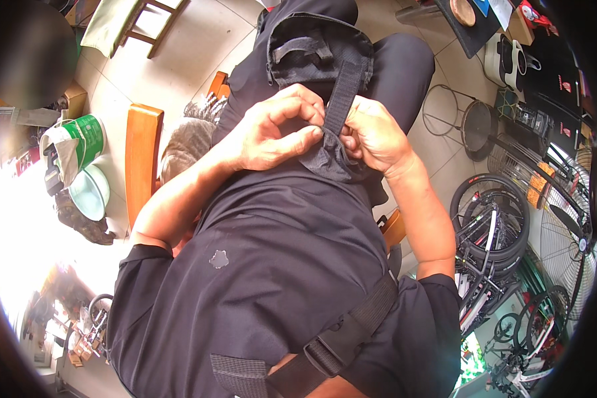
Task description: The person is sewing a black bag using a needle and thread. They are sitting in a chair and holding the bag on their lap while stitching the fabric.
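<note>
A black fabric bag [315,66] rests across my lap with its top flap lying toward my knees. From it a black webbing strap [342,99] runs down between my hands to a bunched lower piece of black cloth [331,162]. The thumb and fingers of my left hand [275,129] pinch at the strap's left edge. Opposite it, my right hand [378,136] is closed round the strap and cloth from the right; some of its fingers are hidden behind the material.
Wooden chair parts [144,162] stand beside my left arm. Further left are a green and white bucket [89,140] and a pale basin [89,192]. On the right are bicycle wheels [491,215], a large fan [564,232] and a dark table [471,33].
</note>
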The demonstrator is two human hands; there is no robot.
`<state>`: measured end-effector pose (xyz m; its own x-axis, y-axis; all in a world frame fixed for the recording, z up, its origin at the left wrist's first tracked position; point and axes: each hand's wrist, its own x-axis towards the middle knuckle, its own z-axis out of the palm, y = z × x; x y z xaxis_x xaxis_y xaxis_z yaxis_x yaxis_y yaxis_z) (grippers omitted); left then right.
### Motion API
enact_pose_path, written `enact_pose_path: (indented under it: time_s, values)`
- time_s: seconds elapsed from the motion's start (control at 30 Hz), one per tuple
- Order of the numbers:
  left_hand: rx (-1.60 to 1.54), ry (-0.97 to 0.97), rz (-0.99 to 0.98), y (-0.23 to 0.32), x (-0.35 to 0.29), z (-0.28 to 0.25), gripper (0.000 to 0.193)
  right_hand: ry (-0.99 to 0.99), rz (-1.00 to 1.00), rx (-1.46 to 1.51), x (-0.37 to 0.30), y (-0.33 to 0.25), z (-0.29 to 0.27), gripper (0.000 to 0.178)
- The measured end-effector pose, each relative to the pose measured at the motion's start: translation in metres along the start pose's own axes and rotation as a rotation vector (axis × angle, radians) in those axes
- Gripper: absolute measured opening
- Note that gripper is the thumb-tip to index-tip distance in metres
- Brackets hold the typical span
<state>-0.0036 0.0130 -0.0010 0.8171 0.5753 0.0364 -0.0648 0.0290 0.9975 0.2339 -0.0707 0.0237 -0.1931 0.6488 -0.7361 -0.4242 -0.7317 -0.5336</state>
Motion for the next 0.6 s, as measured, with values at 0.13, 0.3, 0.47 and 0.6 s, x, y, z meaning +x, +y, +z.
enact_pose_path:
  time_s: [0.13, 0.3, 0.47, 0.6]
  values:
    - [0.043, 0.032, 0.038, 0.0, -0.001, 0.002, 0.014, 0.033, -0.025, 0.077, -0.003, 0.002, 0.011, 0.026]
    - [0.012, 0.061, -0.005, -0.006, -0.004, 0.004, 0.014, -0.027, -0.06, 0.121, -0.002, 0.006, 0.014, 0.026]
    - [-0.172, 0.072, -0.055, -0.002, -0.003, 0.006, 0.013, -0.11, -0.014, -0.279, -0.012, -0.024, -0.006, 0.025]
    - [-0.468, 0.041, -0.199, 0.001, -0.003, 0.003, 0.011, 0.134, -0.385, -0.743, -0.017, -0.035, -0.028, 0.027]
